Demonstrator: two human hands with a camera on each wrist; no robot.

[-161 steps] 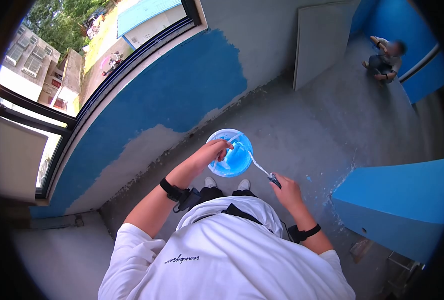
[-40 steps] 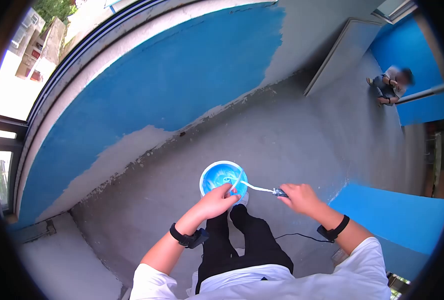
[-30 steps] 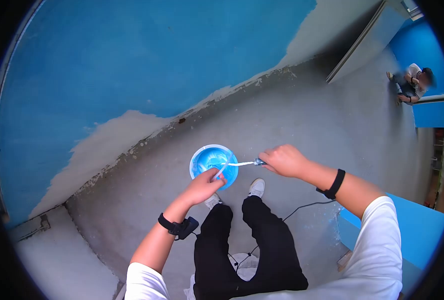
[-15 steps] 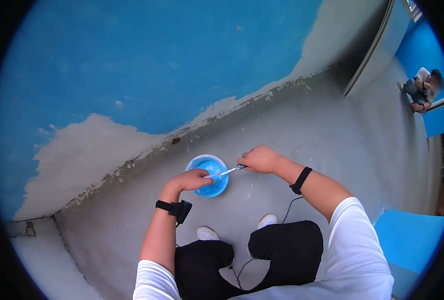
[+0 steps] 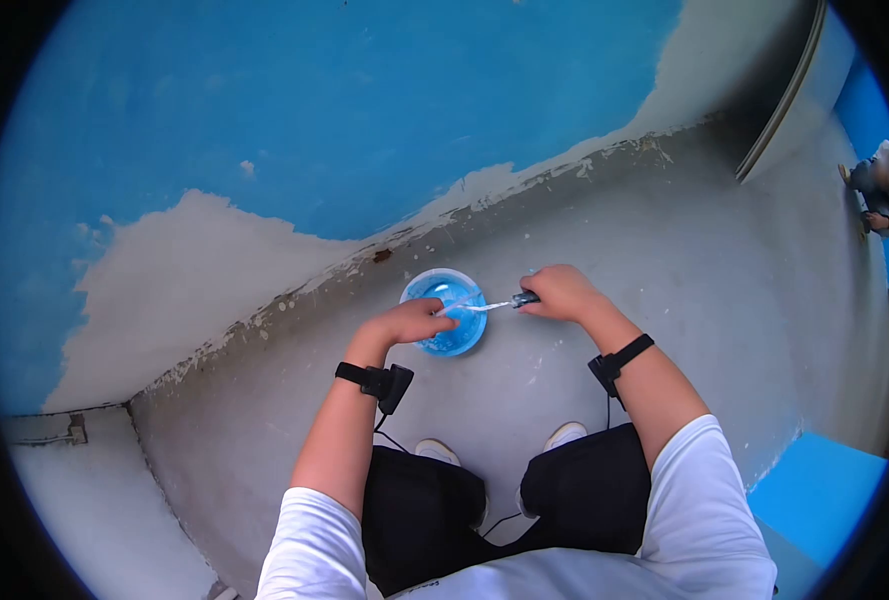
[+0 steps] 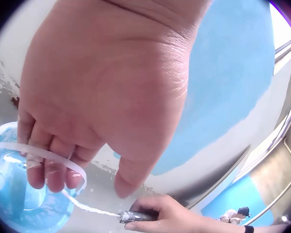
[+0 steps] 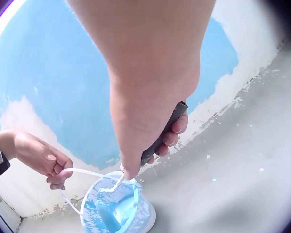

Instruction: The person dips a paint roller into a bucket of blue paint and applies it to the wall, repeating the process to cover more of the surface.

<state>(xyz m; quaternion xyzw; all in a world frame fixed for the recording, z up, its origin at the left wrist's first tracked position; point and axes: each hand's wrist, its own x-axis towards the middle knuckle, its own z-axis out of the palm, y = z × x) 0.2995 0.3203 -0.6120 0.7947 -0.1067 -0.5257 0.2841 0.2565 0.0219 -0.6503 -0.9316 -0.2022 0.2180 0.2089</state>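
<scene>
Patchy blue-and-white wall above a paint-flecked grey floor.

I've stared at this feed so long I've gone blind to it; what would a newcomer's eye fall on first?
Probably the big blue wall, filling the top of the head view and giving way to ragged pale patches near the floor. Next comes the blue-streaked bucket near the middle, the left grip on its white handle, the right grip holding a paint-coated tool.
</scene>
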